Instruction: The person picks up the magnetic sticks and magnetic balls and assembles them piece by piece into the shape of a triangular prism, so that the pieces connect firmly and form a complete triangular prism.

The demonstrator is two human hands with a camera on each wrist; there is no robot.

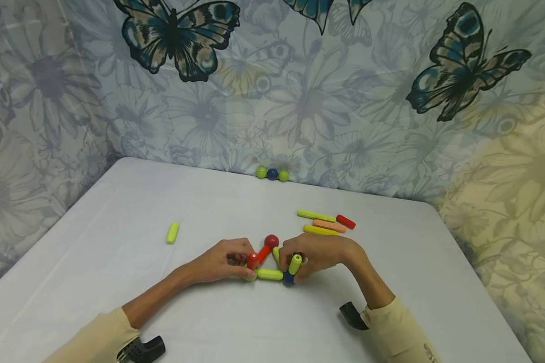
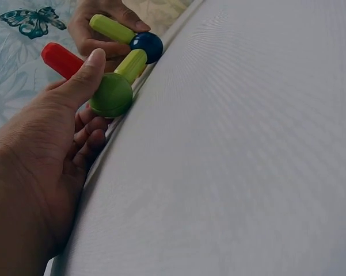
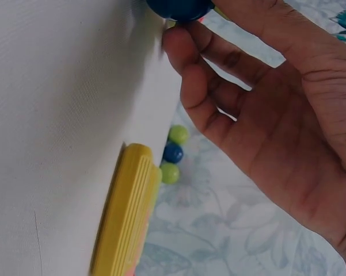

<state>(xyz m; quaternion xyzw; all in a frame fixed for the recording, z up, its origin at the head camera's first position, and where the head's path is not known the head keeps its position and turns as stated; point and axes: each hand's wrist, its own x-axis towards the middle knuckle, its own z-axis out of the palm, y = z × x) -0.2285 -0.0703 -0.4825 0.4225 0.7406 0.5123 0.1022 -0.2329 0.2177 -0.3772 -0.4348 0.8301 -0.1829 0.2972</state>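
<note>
A triangle of rods and balls lies on the white table: a red ball (image 1: 271,241) at the back, a blue ball (image 1: 288,279) front right, a green ball (image 2: 111,95) front left. A yellow-green rod (image 1: 270,274) joins the front balls. My left hand (image 1: 224,259) grips the green ball, thumb on top in the left wrist view, beside an upward red rod (image 1: 253,260). My right hand (image 1: 320,251) pinches the blue ball (image 3: 179,7), from which another yellow-green rod (image 1: 295,264) rises. Its fingers partly cover the triangle's right side.
Behind my right hand lie yellow-green rods (image 1: 316,216), an orange rod (image 1: 329,225), a yellow rod (image 1: 320,230) and a short red rod (image 1: 346,221). A short yellow-green rod (image 1: 172,233) lies at the left. Two green balls and a blue ball (image 1: 272,174) sit at the back edge.
</note>
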